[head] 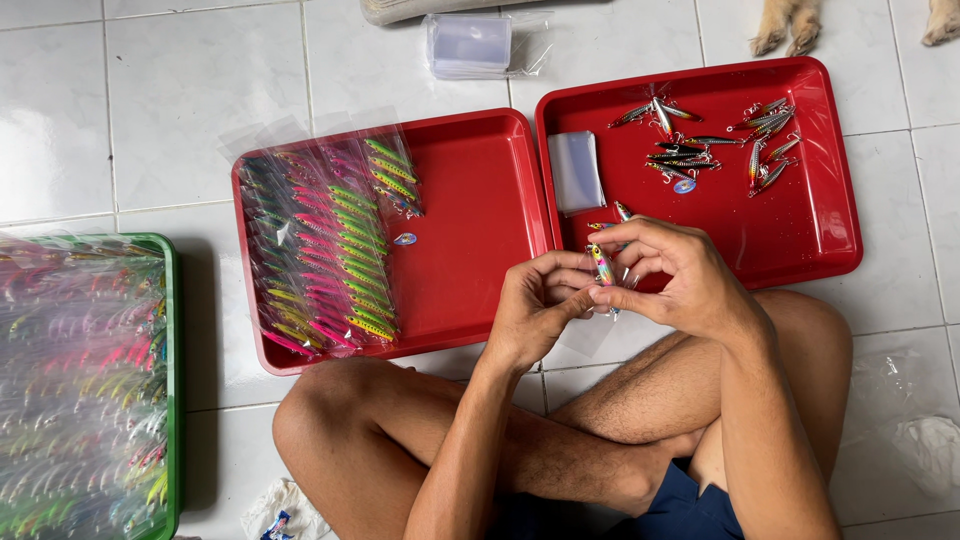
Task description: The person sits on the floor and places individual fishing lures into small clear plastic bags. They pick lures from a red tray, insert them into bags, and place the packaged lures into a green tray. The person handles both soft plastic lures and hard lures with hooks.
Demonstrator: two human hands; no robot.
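Note:
My left hand (535,305) and my right hand (670,270) meet above my crossed legs, both pinching a small pink and yellow fishing lure (601,265) together with a clear plastic sleeve (600,300). Just behind my hands lies the right red tray (820,230) with a scatter of loose lures (700,140) and a stack of clear sleeves (576,172). The left red tray (480,250) carries rows of bagged lures (325,250) along its left half.
A green tray (172,380) full of bagged lures sits at the far left. Another pack of clear sleeves (468,44) lies on the white tile floor behind the trays. An animal's paws (790,30) show at the top right. Crumpled plastic (925,440) lies at the right.

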